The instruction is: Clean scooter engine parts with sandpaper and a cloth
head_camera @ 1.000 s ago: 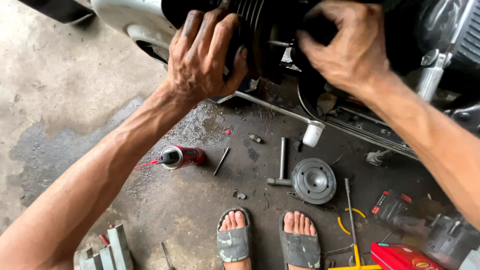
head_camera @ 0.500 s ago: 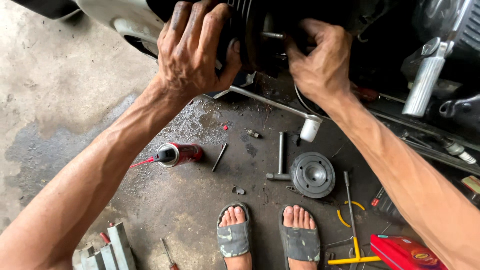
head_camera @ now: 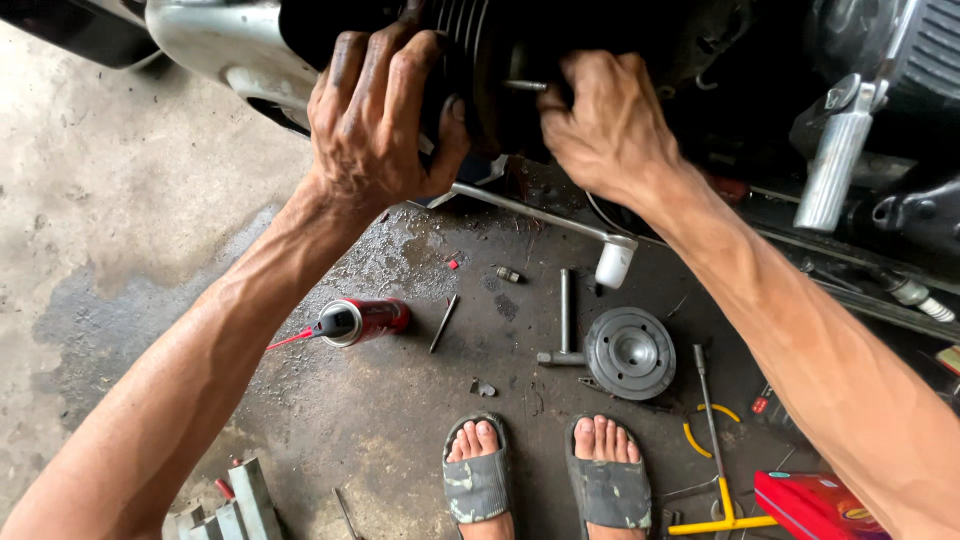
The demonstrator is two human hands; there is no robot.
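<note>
So I've got both hands up on the finned engine cylinder (head_camera: 480, 70), the dark ribbed block at the top middle of my view, still sitting on the motorcycle. My left hand (head_camera: 385, 115) is wrapped around the cylinder's left side, fingers curled over the top and thumb pressed against the fins, so it's gripping the thing firmly. My right hand (head_camera: 605, 125) is just right of that, fingers pinched in around a small metal stud (head_camera: 525, 86) that sticks out of the cylinder; whether it's actually clamped on the stud or just resting beside it, I can't tell.

Just left of the cylinder is a grey metal cover (head_camera: 215, 45), and well to the right of it stands a silver footpeg (head_camera: 835, 165). Right below the cylinder a thin rod runs down to a white-capped end (head_camera: 613, 262).

On the oily concrete floor (head_camera: 120, 220) below the cylinder: a red spray can (head_camera: 362, 321) with its straw, lying on its side, a T-handle wrench (head_camera: 563, 320), and touching that a round grey metal disc (head_camera: 630, 353). Further down from the cylinder are my feet in grey sandals (head_camera: 545, 480), with a yellow T-handle tool (head_camera: 722, 505) and a red box (head_camera: 815, 508) off to their right.
</note>
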